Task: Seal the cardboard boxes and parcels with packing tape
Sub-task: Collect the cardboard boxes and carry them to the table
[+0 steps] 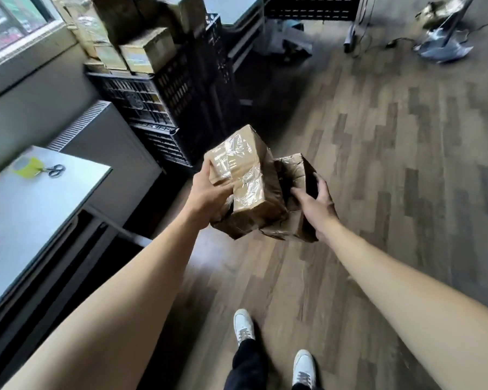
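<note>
Both parcels are held in the air, to the right of the table (40, 209). Left hand (209, 192) grips taped box (243, 175) at its near end, thumb on top. Right hand (316, 204) has fingers curled round crumpled parcel (296, 175). Judged light; tape film slick, paper soft — support from beneath, at the corners. Tape roll (30, 166) lies on the table.

This looks like a small packing or stock room set in an office-type space. Black plastic crates (164, 108) stand stacked by the wall with cardboard boxes (147, 49) piled on top, and a grey table (40, 215) nearby carries a roll of tape (28, 166) and scissors (54, 169). A taped parcel (237, 175) and a crumpled parcel (296, 175) are held above wood-look flooring (378, 164), with a window (9, 21) and a radiator (76, 125) on the left.
</note>
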Demonstrator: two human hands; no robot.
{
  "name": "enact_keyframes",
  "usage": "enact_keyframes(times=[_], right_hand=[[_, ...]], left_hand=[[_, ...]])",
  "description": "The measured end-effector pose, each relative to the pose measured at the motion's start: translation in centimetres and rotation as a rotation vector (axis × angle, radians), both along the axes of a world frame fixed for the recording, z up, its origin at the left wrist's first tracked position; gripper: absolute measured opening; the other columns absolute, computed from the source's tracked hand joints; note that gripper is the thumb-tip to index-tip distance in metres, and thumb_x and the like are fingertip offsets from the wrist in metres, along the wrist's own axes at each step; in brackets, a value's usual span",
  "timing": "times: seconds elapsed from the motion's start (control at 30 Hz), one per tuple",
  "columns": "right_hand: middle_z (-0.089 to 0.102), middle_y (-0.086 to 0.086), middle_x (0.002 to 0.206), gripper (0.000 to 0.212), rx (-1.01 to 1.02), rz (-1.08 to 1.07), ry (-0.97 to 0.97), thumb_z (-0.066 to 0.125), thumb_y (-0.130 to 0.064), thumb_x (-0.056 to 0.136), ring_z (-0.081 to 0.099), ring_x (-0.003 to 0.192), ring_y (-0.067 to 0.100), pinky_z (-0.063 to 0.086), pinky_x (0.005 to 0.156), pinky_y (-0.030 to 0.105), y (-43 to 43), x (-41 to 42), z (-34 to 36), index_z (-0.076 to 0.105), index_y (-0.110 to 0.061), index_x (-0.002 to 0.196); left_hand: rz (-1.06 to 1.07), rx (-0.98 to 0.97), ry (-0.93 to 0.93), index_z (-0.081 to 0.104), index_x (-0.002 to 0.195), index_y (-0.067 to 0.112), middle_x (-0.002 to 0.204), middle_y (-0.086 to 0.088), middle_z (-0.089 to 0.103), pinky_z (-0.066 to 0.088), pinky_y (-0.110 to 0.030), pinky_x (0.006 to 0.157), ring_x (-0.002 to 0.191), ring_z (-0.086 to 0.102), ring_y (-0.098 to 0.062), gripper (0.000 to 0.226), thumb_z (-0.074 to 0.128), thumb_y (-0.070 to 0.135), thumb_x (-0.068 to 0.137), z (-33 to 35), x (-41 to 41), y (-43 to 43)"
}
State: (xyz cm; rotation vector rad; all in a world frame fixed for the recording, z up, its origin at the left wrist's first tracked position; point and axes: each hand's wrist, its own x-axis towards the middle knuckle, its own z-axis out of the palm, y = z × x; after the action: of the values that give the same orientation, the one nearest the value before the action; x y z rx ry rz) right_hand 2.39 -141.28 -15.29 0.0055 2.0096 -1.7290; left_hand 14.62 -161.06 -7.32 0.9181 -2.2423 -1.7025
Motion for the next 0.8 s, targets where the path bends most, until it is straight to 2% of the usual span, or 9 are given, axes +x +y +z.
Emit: enact_keyframes(times=[0.1,0.13,0.2,0.27,0.33,0.4,0.53,0.67,0.8], right_hand=[[0.057,-0.008,0.136,0.075,-0.016,0.049,0.036,0.073,-0.046,0.082,0.054,0.121,0.016,0.044,0.106,0.036,-0.9,1.4,2.1,0.036,-0.044,0.147],[0.058,-0.009,0.134,0.076,-0.027,0.066,0.033,0.074,-0.048,0.080,0.055,0.119,0.015,0.045,0.104,0.036,-1.3,1.9,2.6,0.036,-0.046,0.146],[0.062,-0.011,0.128,0.079,-0.062,0.098,0.007,0.076,-0.055,0.071,0.062,0.114,0.015,0.049,0.103,0.039,-2.4,2.9,3.5,0.038,-0.051,0.140],[0.068,-0.014,0.120,0.080,-0.101,0.126,-0.021,0.077,-0.055,0.064,0.066,0.110,0.015,0.052,0.101,0.044,-3.9,3.9,3.8,0.043,-0.052,0.137],[0.071,-0.016,0.112,0.072,-0.132,0.178,-0.013,0.077,-0.050,0.063,0.068,0.107,0.014,0.054,0.099,0.045,-5.8,5.2,4.3,0.050,-0.051,0.130],[0.073,-0.013,0.110,0.065,-0.175,0.247,-0.018,0.077,-0.043,0.066,0.070,0.105,0.015,0.056,0.095,0.044,-8.2,6.9,5.0,0.054,-0.048,0.127],[0.072,-0.004,0.111,0.064,-0.231,0.281,-0.065,0.074,-0.025,0.085,0.072,0.095,0.013,0.057,0.079,0.032,-14.3,11.2,5.3,0.047,-0.031,0.143],[0.071,0.002,0.118,0.069,-0.223,0.376,-0.094,0.075,-0.030,0.082,0.070,0.103,0.020,0.055,0.096,0.045,-20.9,16.2,5.4,0.045,-0.031,0.144],[0.072,0.003,0.118,0.056,-0.234,0.513,-0.110,0.071,-0.032,0.090,0.071,0.103,0.022,0.057,0.088,0.040,-27.9,21.1,6.4,0.049,-0.028,0.141]], left_hand=[[0.165,-0.129,-0.013,0.053,0.123,0.020,0.105,0.005,0.072,0.054,-0.017,0.073,0.084,0.070,-0.001,0.065,0.089,0.015,0.070,1.6,3.6,-1.0],[0.207,-0.180,-0.013,0.053,0.121,0.021,0.104,0.004,0.072,0.056,-0.018,0.074,0.084,0.071,-0.002,0.069,0.092,0.016,0.065,1.9,4.9,-1.8],[0.283,-0.314,-0.071,0.051,0.121,0.034,0.105,-0.001,0.069,0.060,-0.035,0.081,0.088,0.072,-0.015,0.073,0.088,0.018,0.059,2.2,7.6,-3.9],[0.341,-0.430,-0.184,0.043,0.130,0.047,0.104,-0.004,0.066,0.059,-0.045,0.083,0.088,0.069,-0.025,0.081,0.069,0.021,0.057,2.2,10.2,-6.2],[0.371,-0.507,-0.267,0.034,0.139,0.050,0.098,-0.004,0.066,0.058,-0.047,0.081,0.084,0.067,-0.029,0.092,0.058,0.021,0.055,2.0,12.8,-8.3],[0.390,-0.555,-0.294,0.033,0.140,0.051,0.094,-0.004,0.066,0.058,-0.047,0.077,0.080,0.067,-0.030,0.093,0.052,0.019,0.054,3.1,15.6,-9.0],[0.459,-0.612,-0.371,0.034,0.146,0.042,0.106,-0.011,0.060,0.054,-0.042,0.086,0.093,0.063,-0.035,0.092,0.055,0.007,0.064,4.6,21.2,-11.2],[0.557,-0.619,-0.450,0.032,0.152,0.034,0.118,-0.014,0.059,0.050,-0.041,0.093,0.107,0.060,-0.037,0.089,0.061,0.007,0.072,4.3,28.2,-16.2],[0.667,-0.546,-0.440,0.033,0.153,0.032,0.127,-0.012,0.062,0.049,-0.037,0.095,0.115,0.059,-0.033,0.088,0.062,0.008,0.074,4.8,34.7,-21.4]])
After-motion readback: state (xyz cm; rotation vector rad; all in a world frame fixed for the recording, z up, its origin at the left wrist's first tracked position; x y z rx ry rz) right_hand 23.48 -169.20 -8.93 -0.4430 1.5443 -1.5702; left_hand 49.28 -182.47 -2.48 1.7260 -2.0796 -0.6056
